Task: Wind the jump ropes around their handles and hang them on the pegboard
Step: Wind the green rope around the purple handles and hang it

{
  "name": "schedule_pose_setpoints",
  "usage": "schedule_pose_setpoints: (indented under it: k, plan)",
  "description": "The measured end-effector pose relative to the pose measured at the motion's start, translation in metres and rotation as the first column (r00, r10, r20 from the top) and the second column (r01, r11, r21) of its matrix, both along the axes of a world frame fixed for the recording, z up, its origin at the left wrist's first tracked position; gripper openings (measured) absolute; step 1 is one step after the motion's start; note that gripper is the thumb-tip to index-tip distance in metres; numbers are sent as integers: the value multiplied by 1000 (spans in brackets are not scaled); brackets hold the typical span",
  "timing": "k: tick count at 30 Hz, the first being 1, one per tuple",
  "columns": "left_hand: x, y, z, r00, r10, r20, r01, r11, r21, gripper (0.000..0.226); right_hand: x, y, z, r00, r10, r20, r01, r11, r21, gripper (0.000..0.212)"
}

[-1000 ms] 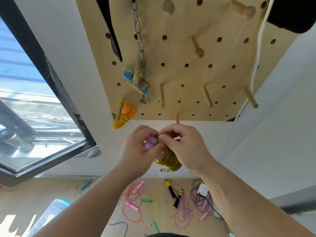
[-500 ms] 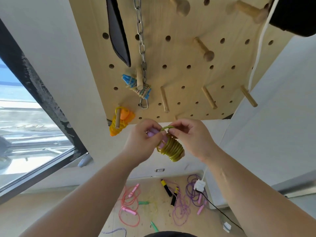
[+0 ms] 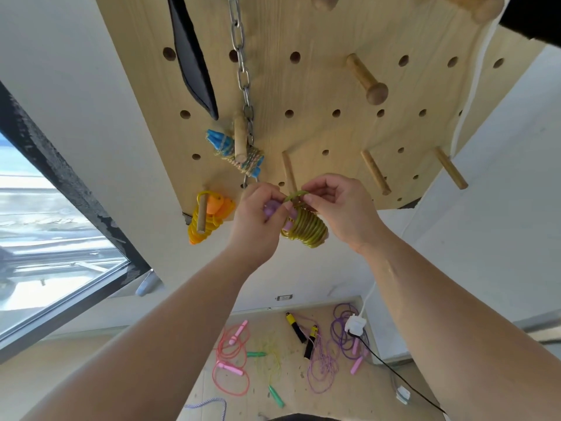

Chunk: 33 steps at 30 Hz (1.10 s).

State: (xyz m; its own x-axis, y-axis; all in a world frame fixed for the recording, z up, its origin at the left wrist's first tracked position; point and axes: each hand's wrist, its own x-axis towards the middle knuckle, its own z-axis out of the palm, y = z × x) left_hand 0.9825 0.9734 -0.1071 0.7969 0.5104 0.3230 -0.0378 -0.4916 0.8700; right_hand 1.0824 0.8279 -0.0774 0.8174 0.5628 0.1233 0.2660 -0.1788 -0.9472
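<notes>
Raised: both hands, now just under the pegboard (image 3: 334, 132) edge. Left hand (image 3: 258, 217) grips lilac handles (image 3: 269, 208); right hand (image 3: 340, 208) pinches the wound olive rope's (image 3: 306, 229) free loop (image 3: 296, 195), below a bare peg (image 3: 288, 171). Hanging likely next.

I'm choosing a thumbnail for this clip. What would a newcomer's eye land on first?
Dead centre, the left hand and right hand hold an olive-green jump rope coiled round lilac handles, the right pinching its free loop, at the lower edge of the wooden pegboard. Left of them, an orange jump rope and a blue jump rope hang wound on the pegboard. Bright loose ropes lie on the floor below.
</notes>
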Motion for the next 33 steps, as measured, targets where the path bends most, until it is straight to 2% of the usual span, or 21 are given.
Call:
schedule_pose_setpoints:
  k: [6, 11, 15, 21, 26, 30, 33]
  plan:
    - [12, 11, 3, 999, 10, -53, -11, 1000, -4, 8, 17, 17, -3, 999, -12, 50, 13, 1000, -5, 19]
    - [25, 1, -5, 978, 194, -71, -195, 981, -1, 9, 33, 38, -1, 997, -73, 23, 73, 997, 3, 19]
    - [41, -9, -7, 940, 331, -78, -340, 920, -196, 20, 46, 47, 5, 996, -87, 18, 87, 996, 16, 18]
    - [53, -20, 0, 881, 470, -49, -465, 843, -270, 19, 58, 59, 6, 986, -146, 79, 149, 989, -27, 12]
    - [54, -13, 2, 875, 479, -67, -482, 853, -198, 29, 63, 70, 13, 965, -232, 126, 248, 959, -134, 13]
    - [43, -17, 0, 927, 367, -81, -375, 919, -123, 37, 61, 76, 21, 949, -286, 132, 310, 924, -223, 11]
    - [31, -20, -8, 953, 286, -104, -295, 952, -85, 46, 53, 72, 20, 951, -283, 127, 306, 926, -221, 10]
